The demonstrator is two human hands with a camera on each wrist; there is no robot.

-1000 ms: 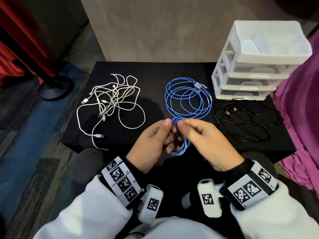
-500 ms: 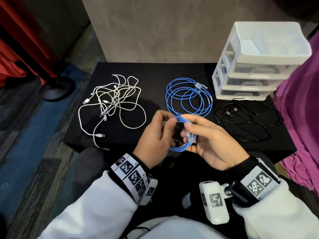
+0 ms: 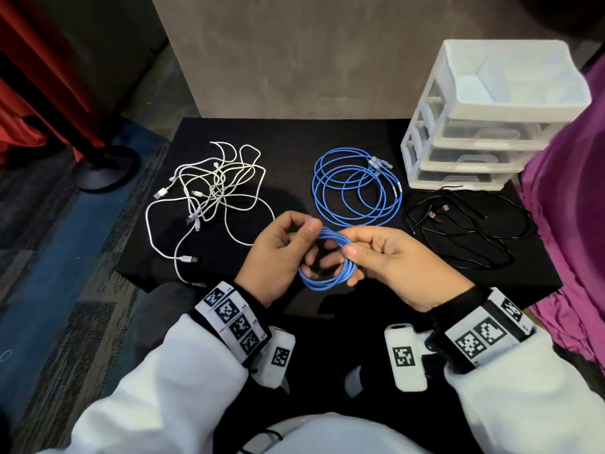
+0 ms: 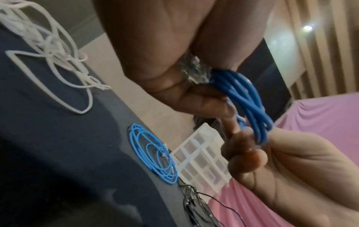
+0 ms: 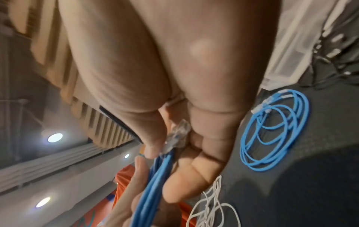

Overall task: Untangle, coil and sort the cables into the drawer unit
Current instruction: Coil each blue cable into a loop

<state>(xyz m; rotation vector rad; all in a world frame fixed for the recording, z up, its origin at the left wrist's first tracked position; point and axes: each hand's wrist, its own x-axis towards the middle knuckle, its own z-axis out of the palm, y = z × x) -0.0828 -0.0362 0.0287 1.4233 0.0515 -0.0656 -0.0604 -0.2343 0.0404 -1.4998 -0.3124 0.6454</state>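
Since a moment ago both hands have shifted round the small blue coil (image 3: 327,260): left hand (image 3: 278,253) and right hand (image 3: 389,260) pinch opposite sides. Light and springy, it likely wants holding across all loops. Beyond, the drawer unit (image 3: 491,126) waits.

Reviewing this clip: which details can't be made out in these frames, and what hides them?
- Contents of the white plastic drawer unit: head view, frosted drawer fronts.
- Clear plug on the small blue cable coil: head view, hidden by both hands; blurred in the wrist views.
- Connector types on the thin black cables: head view, too small.
- Right hand fingers: right wrist view, palm covers most.
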